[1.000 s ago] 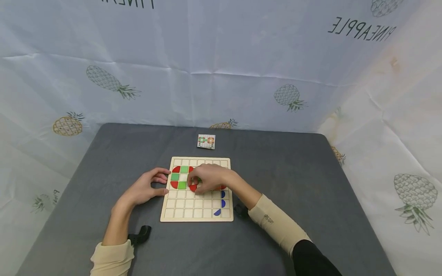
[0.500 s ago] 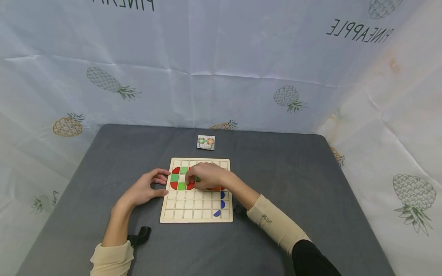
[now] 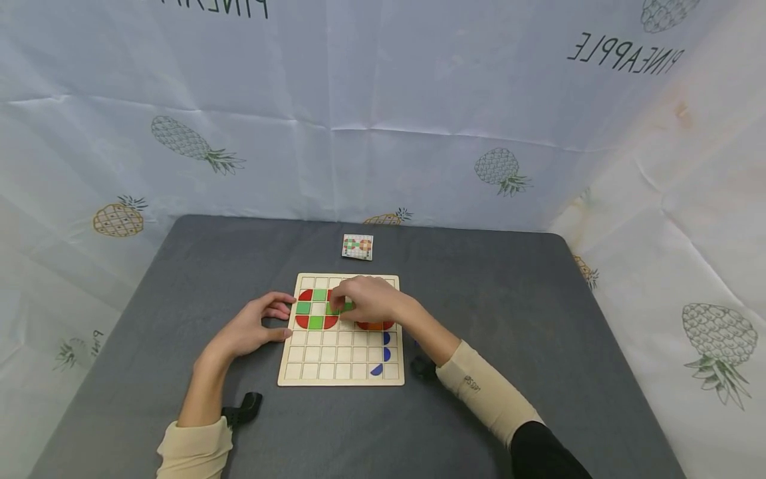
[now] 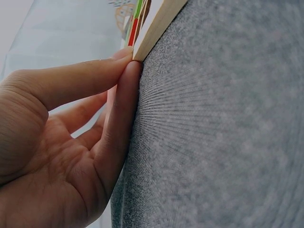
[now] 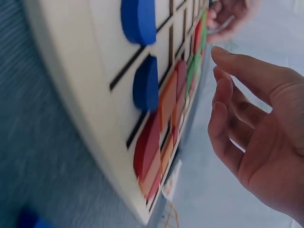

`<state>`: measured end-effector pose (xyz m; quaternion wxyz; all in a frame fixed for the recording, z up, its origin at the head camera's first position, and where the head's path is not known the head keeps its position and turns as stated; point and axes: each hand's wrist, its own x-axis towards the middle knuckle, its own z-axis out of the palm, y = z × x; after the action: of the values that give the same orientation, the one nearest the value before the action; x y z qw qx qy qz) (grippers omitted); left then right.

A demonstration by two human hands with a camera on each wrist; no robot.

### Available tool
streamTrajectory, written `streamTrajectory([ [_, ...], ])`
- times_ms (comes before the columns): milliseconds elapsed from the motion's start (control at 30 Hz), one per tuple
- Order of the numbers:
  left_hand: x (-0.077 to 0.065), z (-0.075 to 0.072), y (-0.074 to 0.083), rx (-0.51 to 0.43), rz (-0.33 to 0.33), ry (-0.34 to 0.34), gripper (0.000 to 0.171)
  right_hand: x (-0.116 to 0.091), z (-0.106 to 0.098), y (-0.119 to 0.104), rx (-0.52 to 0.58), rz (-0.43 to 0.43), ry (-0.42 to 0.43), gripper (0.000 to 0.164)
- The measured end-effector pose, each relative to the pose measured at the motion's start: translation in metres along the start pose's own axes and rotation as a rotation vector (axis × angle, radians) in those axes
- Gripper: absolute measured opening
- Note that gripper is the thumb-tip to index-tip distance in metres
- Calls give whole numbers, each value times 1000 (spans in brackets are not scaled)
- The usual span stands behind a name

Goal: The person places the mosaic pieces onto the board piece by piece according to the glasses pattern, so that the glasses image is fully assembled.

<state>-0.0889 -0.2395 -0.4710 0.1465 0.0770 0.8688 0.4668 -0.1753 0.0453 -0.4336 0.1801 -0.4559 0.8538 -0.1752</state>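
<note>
A wooden grid board (image 3: 317,356) lies on the grey table. Red rounded pieces and green squares fill cells at its upper left; one red piece (image 3: 330,322) sits below my right hand. Thumb and fingertips of my left hand (image 3: 248,326) touch the board's left edge, thumb apart from index finger. My right hand (image 3: 371,301) hovers over the upper middle of the board, partly hiding its pieces. The right wrist view shows nothing between its loosely bent fingers. Orange and red pieces (image 5: 167,102) lie at the board's right, beside blue half-round pieces (image 5: 146,83).
A small card (image 3: 357,247) with a coloured pattern lies behind the board. Beside the board's right edge is a blurred blue thing (image 5: 32,221). Cloth printed with pineapples (image 3: 497,165) hangs around the grey table (image 3: 497,293).
My right hand was at the red piece, which settled into its cell. It has since let go and lifted slightly up and right. My left hand stays at the board's edge.
</note>
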Motion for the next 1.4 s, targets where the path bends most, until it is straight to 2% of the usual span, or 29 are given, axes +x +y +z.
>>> streamTrajectory([
  [200, 1, 0, -1, 0, -15, 0, 63, -26, -6, 14, 58, 3, 47, 15],
  [400, 2, -1, 0, -3, -25, -6, 62, -63, -8, 31, 158, 64, 76, 11],
  [567, 2, 0, 0, -4, -27, -8, 62, -94, -9, 45, 214, 107, 47, 15],
  [733, 0, 1, 0, -17, -12, -9, 63, -116, -7, 60, 248, 110, -7, 19],
  [833, 0, 2, -1, -22, 1, -11, 63, -123, -5, 66, 266, 107, -44, 23],
  [1067, 0, 2, -2, -27, -13, -13, 62, -129, -1, 71, 294, 138, -133, 24],
  [1400, 0, 1, 0, -22, -21, -5, 62, -130, 2, 71, 244, 161, -112, 17],
])
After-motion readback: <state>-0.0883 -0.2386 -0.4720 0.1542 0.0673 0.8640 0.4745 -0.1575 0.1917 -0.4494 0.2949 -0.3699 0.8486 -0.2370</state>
